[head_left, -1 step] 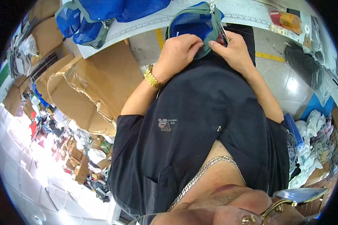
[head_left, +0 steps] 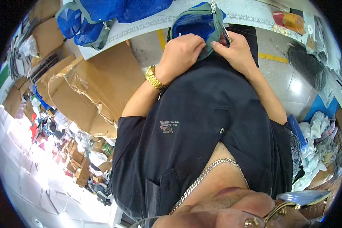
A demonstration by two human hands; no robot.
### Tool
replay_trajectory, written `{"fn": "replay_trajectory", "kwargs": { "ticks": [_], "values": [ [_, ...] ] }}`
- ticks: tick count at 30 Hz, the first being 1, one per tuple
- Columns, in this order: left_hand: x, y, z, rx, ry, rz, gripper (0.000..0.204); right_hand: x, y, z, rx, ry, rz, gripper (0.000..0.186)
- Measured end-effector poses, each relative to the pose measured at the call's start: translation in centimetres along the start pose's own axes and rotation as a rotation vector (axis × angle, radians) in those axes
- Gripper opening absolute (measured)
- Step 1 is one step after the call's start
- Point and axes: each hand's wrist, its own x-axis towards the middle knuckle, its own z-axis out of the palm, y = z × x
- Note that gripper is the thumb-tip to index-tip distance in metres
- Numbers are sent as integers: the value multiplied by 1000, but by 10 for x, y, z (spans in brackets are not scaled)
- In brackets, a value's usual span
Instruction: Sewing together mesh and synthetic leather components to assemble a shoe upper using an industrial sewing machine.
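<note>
A blue mesh pouch [head_left: 192, 25] with grey-green edging stands open at the table's near edge, in front of my body. My left hand [head_left: 181, 51], with a gold watch on its wrist, pinches the near edge of the pouch; its fingertips are partly hidden. On the other side, my right hand [head_left: 237, 51] grips the pouch's edging, thumb on top. A thin metal tool [head_left: 227, 35], perhaps thread snips, sticks up between my right thumb and fingers, mostly hidden by them. A zipper pull hangs at the pouch's far rim.
More blue mesh pouches [head_left: 129, 9] lie on the white table [head_left: 250, 19] at the left. An orange-and-red object [head_left: 289, 22] sits on its right end. A large open cardboard box [head_left: 102, 81] stands at my left; bagged cloth [head_left: 315, 136] is heaped at my right.
My left hand has shifted very slightly, its fingers a little more curled at the pouch edge. My right hand keeps nearly the same place.
</note>
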Motion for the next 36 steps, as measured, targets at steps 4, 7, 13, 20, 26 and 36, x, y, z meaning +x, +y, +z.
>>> {"fn": "replay_trajectory", "kwargs": {
  "ticks": [4,7,13,20,26,36],
  "values": [
    [6,3,4,114,45,104,9,4,-10,-5,-167,-10,-8,23],
    [9,-7,7,172,119,61,10,3,-7,-5,-186,-13,9,24],
    [14,-9,14,-542,79,-169,15,4,4,-6,-4,-54,151,21],
    [16,-7,6,-103,-172,160,11,-1,11,-3,-50,-156,142,21],
    [51,-37,-65,557,-152,304,6,-12,11,-9,12,-117,246,16],
    [25,9,-20,-279,-77,-183,32,0,-28,-17,324,15,92,41]
  ]
}}
